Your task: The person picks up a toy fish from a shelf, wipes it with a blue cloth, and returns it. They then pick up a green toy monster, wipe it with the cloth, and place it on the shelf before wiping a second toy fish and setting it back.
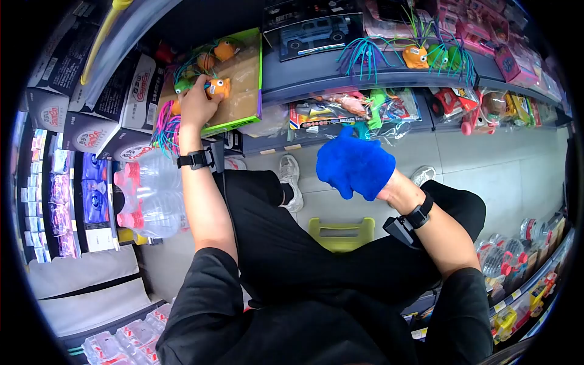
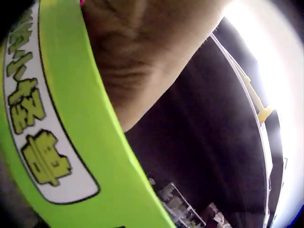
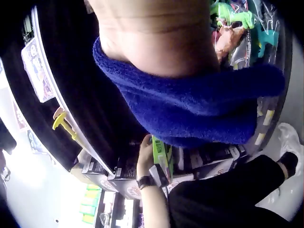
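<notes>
In the head view my left hand (image 1: 199,108) reaches into a shallow green-edged display box (image 1: 244,109). Its thumb and fingers pinch an orange toy (image 1: 218,88) with a big round eye. More such toys with coloured rubber strands lie around it, among them an orange one (image 1: 225,50) at the back and a pink-and-teal tassel (image 1: 165,128) at the front left. A fluffy blue cloth (image 1: 356,167) covers my right hand (image 3: 159,59) up to the wrist, in front of the shelf. The fingers under it are hidden. The box's green wall (image 2: 90,104) crosses the left wrist view.
More strand-haired toys (image 1: 415,57) sit on the upper shelf beside a boxed toy car (image 1: 319,35). Bagged plastic animals (image 1: 365,106) fill the lower shelf. Dark cartons (image 1: 137,91) and large water bottles (image 1: 149,194) stand at left. A yellow-green stool (image 1: 342,234) is between the legs.
</notes>
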Demonstrator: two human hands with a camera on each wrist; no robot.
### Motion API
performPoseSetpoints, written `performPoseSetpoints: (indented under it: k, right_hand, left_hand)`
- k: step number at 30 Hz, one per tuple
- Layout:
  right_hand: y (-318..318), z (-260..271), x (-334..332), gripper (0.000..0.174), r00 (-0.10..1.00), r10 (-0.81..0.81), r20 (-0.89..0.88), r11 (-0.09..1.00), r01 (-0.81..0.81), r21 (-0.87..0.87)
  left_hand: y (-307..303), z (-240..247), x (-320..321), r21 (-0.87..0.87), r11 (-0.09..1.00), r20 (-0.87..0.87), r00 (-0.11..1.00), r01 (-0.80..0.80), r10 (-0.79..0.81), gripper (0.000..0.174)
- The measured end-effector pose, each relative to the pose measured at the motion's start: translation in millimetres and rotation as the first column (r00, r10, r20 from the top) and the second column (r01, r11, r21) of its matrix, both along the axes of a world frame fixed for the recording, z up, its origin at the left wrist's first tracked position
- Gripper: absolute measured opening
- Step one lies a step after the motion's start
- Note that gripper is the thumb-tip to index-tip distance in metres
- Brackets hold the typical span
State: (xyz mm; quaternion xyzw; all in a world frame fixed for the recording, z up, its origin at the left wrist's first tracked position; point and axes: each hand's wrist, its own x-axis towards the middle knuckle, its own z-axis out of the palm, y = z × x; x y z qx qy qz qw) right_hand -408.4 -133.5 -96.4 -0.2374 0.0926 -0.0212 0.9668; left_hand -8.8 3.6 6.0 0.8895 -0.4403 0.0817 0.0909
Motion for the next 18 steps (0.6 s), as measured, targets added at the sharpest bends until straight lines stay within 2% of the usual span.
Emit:
performPoseSetpoints:
  k: [2,5,7,8,10,11,13,15,16,18]
  right_hand:
    - [-0.7,5.4,0.1,0.044,0.998,-0.019,-0.067,0.997,0.014,-0.072]
    - [4.9,1.6,2.5,0.041,0.982,-0.145,-0.121,0.989,0.149,0.021]
    - [-0.1,-3.1,2.8,0.038,0.992,-0.094,-0.08,0.996,0.094,-0.004]
    - [-0.7,-5.0,3.5,0.036,0.996,-0.066,-0.058,0.998,0.065,-0.014]
    - [-0.5,2.4,2.3,0.034,0.998,-0.056,-0.042,0.998,0.056,-0.01]
    - [-0.4,6.2,1.0,0.032,0.998,-0.052,-0.035,0.999,0.052,-0.008]
    - [-2.8,11.5,5.6,0.028,0.999,-0.012,-0.049,0.999,0.011,-0.032]
    - [-3.4,12.5,10.2,0.023,0.998,-0.016,-0.057,0.998,0.012,-0.067]
    - [-3.4,10.6,12.5,0.021,0.998,-0.038,-0.056,0.995,0.033,-0.09]
    - [-2.5,15.6,12.5,0.018,0.994,-0.085,-0.073,0.987,0.074,-0.142]
  left_hand:
    - [-0.8,0.3,-0.4,0.0,1.0,0.027,1.0,-0.005,0.005,0.05]
    - [-4.6,2.8,5.4,0.002,0.999,0.044,0.998,0.04,-0.04,0.053]
    - [-9.3,12.0,15.2,0.04,0.994,-0.005,0.995,0.1,-0.1,0.054]
    - [-12.5,16.4,20.0,0.146,0.983,-0.032,0.993,0.115,-0.111,0.055]
    - [-26.3,36.2,21.5,0.346,0.927,-0.086,0.988,0.147,-0.125,0.056]
    - [-32.6,41.8,21.4,0.429,0.884,-0.056,0.982,0.186,-0.18,0.056]
    - [-46.9,50.4,20.7,0.585,0.773,-0.012,0.956,0.245,-0.293,0.056]
    - [-62.5,51.9,24.9,0.715,0.66,-0.02,0.95,0.231,-0.312,0.06]
    - [-66.6,51.4,25.4,0.772,0.596,-0.024,0.947,0.22,-0.319,0.061]
    - [-65.0,54.4,26.7,0.745,0.601,-0.053,0.925,0.288,-0.377,0.066]
